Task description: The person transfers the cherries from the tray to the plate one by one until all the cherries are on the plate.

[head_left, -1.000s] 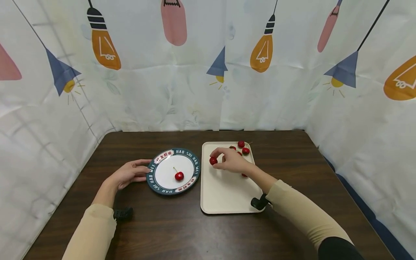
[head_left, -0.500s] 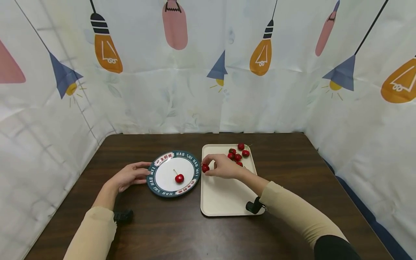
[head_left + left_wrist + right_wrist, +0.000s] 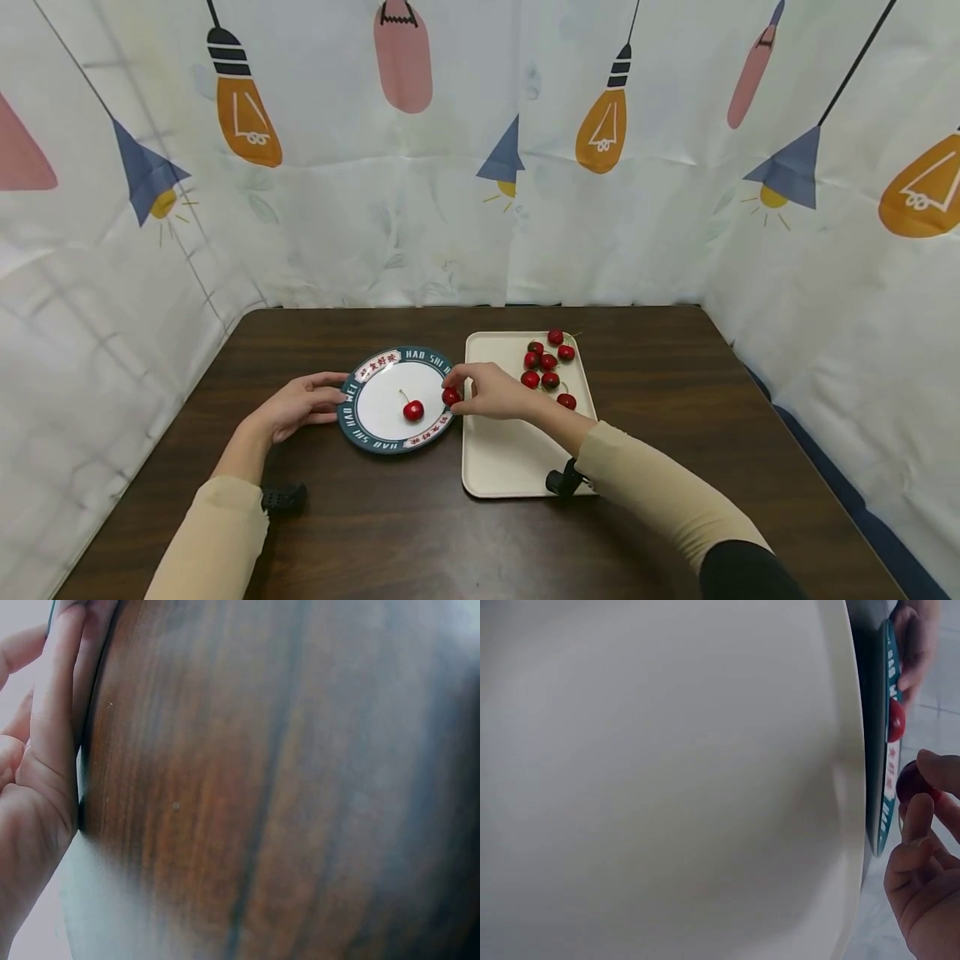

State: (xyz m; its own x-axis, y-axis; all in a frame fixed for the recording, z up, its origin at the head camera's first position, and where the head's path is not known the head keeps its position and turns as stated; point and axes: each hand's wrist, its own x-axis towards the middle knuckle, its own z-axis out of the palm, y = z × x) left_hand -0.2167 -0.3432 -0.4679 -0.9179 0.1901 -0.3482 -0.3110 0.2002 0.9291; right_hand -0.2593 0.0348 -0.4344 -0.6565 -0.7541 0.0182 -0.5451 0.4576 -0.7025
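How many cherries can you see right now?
10 visible: one cherry in the right grip, one cherry on the plate, and eight cherries toward the far right of the tray. The right forearm may hide others.

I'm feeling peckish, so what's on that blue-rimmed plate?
A stemmed cherry lies on the white middle of the plate. The right hand holds another cherry over its rim, hiding part of that edge. Whatever lies beneath the plate is covered.
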